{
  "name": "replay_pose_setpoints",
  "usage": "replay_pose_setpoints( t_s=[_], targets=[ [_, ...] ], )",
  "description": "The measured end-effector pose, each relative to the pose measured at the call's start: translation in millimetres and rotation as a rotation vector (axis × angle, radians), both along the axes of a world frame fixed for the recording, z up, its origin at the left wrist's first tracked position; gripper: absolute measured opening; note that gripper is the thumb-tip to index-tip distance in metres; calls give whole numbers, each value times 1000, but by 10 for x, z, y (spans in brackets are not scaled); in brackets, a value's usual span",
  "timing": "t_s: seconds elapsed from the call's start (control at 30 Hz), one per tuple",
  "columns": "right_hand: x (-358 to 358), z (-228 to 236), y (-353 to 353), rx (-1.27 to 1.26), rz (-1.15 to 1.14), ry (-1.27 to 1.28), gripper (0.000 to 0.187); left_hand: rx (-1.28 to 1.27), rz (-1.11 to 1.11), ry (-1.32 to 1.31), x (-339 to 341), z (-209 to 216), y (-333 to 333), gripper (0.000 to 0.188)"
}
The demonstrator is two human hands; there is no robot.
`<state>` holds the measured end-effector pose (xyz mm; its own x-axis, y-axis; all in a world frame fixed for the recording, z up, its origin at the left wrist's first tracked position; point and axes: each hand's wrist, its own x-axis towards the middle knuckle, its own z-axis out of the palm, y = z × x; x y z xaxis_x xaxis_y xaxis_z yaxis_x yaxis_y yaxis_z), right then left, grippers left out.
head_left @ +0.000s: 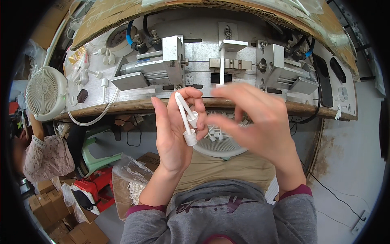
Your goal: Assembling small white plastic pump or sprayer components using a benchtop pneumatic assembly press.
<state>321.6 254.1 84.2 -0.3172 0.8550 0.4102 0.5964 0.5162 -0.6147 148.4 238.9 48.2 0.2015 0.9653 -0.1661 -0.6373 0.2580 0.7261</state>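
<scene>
My left hand (pixel 172 144) is turned palm up, its fingers curled around two white ribbed caps with long thin stems (pixel 190 137). The stems lean together toward the fingertips, and the caps rest near the lower fingers. My right hand (pixel 264 118) is blurred by motion just to the right, thumb and forefinger apart with nothing seen between them. Beyond its fingertips a white stem (pixel 222 67) stands in the middle of a metal clamping fixture (pixel 230 64); its lower end is hidden by the hand. Below the hands, a white basket (pixel 221 153) holds several similar white pieces.
Metal blocks with cylinders (pixel 172 55) flank the fixture, a matching block (pixel 272 61) on the right. Loose white caps (pixel 104 83) lie on the bench's left, by a fan (pixel 46 93). Cardboard hangs over the back. Another person's sleeve (pixel 48 158) shows at left, near a red stool (pixel 97 189).
</scene>
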Motion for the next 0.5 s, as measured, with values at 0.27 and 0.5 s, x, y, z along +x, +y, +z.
replay_pose_setpoints(
  t_s=[0.27,0.5],
  targets=[
    [-101,-105,-245,172,196,-71,32,35,-120,-29,47,-9,-8,78],
    [-54,-183,-187,251,188,36,33,-96,-86,175,177,161,-28,73]
  ],
)
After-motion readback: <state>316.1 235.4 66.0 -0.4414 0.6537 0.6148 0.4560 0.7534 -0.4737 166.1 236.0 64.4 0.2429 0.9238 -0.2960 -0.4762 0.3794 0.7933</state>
